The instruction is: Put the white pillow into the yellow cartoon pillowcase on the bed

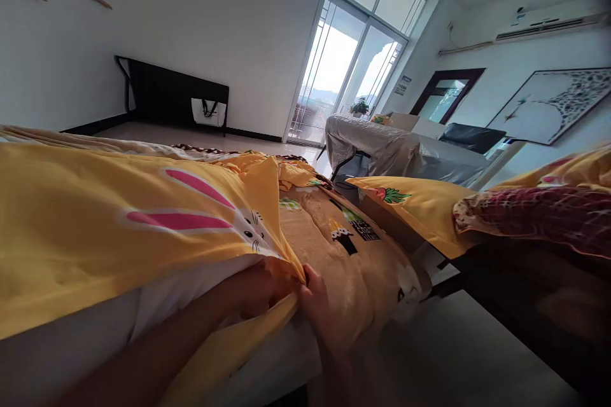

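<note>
Left hand [258, 289] and right hand [317, 305] both pinch edge of yellow bunny cover [95, 229], close together. White blanket [181, 292] peeks out underneath. Yellow pillow [420, 203] lies near.

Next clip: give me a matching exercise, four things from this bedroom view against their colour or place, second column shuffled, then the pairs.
Things:
1. duvet cover
2. rabbit ears
3. air conditioner
4. left hand

Descriptions:
A. pink
B. high on the right wall
C. yellow
D. gripping the cover's edge, beside the right hand

Pairs: 1-C, 2-A, 3-B, 4-D
</note>
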Demonstrator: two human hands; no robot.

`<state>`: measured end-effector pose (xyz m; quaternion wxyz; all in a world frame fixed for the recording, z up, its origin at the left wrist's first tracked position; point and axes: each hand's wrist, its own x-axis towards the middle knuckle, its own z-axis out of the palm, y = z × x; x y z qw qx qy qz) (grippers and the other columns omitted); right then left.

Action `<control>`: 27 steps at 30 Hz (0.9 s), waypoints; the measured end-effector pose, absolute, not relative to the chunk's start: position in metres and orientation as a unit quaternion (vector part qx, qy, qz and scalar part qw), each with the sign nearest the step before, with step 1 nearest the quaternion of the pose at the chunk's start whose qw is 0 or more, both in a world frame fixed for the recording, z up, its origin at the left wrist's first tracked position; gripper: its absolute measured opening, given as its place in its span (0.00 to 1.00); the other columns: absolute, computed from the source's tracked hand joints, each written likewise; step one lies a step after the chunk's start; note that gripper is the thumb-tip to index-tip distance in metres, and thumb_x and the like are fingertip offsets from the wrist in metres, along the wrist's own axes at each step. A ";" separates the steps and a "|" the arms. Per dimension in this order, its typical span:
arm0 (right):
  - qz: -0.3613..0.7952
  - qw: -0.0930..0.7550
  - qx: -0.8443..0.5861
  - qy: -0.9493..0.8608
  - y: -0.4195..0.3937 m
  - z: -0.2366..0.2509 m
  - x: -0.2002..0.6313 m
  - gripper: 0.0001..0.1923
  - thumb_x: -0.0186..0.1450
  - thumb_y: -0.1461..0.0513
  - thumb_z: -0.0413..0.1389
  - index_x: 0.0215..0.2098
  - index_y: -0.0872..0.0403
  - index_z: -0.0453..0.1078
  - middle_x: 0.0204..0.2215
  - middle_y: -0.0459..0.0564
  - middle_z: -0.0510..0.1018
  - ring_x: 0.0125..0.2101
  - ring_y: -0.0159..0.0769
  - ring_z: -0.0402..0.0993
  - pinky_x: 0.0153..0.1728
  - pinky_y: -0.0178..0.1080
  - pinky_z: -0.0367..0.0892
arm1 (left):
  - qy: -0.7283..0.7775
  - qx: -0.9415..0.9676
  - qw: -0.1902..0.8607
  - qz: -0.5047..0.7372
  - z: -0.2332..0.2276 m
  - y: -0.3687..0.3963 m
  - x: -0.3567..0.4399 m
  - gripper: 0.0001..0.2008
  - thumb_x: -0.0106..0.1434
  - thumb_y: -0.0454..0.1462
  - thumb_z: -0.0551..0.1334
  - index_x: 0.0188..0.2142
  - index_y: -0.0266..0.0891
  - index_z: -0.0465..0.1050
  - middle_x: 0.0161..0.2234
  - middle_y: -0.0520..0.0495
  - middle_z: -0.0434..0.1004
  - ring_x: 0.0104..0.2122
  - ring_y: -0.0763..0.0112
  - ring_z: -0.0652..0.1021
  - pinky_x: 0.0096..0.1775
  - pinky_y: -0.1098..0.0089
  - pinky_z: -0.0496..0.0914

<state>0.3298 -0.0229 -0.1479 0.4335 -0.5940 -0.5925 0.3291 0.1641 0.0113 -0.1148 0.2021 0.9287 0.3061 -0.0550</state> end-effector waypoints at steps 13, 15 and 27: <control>0.593 0.628 -0.404 -0.301 -0.021 -0.148 0.305 0.20 0.47 0.58 0.63 0.38 0.52 0.67 0.29 0.46 0.77 0.28 0.36 0.73 0.27 0.34 0.66 | 0.302 0.901 0.303 0.070 -0.098 0.007 0.158 0.08 0.49 0.28 0.54 0.26 0.38 0.69 0.30 0.53 0.73 0.29 0.73 0.70 0.34 0.73 0.65; 0.577 0.622 -0.414 -0.330 -0.021 -0.148 0.308 0.20 0.49 0.57 0.62 0.39 0.53 0.68 0.31 0.47 0.78 0.30 0.37 0.74 0.28 0.34 0.67 | 0.297 0.882 0.331 0.156 -0.096 0.007 0.158 0.06 0.51 0.29 0.53 0.27 0.38 0.67 0.33 0.52 0.74 0.32 0.73 0.71 0.37 0.74 0.64; 0.642 0.623 -0.351 -0.276 -0.018 -0.155 0.302 0.19 0.48 0.56 0.65 0.36 0.54 0.70 0.30 0.50 0.79 0.30 0.40 0.75 0.32 0.39 0.69 | 0.436 0.820 0.323 0.184 -0.100 0.011 0.161 0.13 0.60 0.38 0.48 0.26 0.38 0.68 0.27 0.52 0.74 0.30 0.72 0.70 0.36 0.73 0.65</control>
